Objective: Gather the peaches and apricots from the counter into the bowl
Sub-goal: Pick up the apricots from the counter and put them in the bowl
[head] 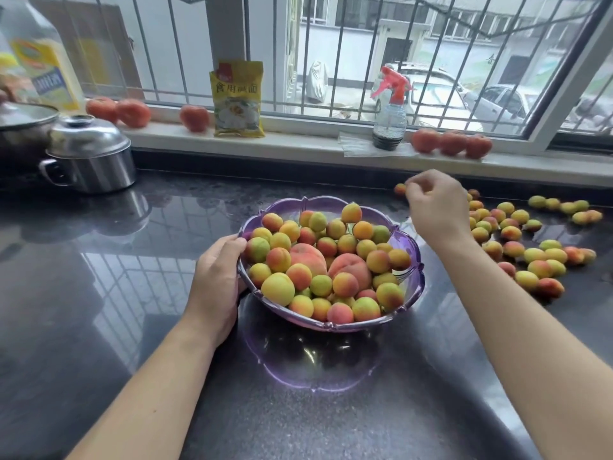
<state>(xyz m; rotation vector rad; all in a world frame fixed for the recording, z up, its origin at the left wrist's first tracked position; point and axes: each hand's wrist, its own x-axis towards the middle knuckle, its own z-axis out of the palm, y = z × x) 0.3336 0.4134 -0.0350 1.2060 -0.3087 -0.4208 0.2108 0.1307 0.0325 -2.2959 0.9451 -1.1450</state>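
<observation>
The purple bowl [409,247] sits in the middle of the dark shiny counter [132,293] and it's already piled pretty high, mostly small yellow-orange apricots [278,288] with two bigger pink peaches [306,257] buried in the centre. The left hand [217,283] grips the bowl's left rim, fingers curled over the edge and touching the fruit there. The right hand [433,207] hangs just past the bowl's far right side with its fingers loosely bunched; a small fruit [400,189] shows right at the fingertips, but it's too blurry to tell whether the hand is pinching it or just next to it.

A whole scatter of loose apricots [517,250] is spread over the right side of the counter, near the wall. Up on the far windowsill there's a yellow packet [238,99], a spray bottle [389,117] with a red trigger, and several tomatoes [451,142]. A steel pot [91,156] with a lid sits at the far left.
</observation>
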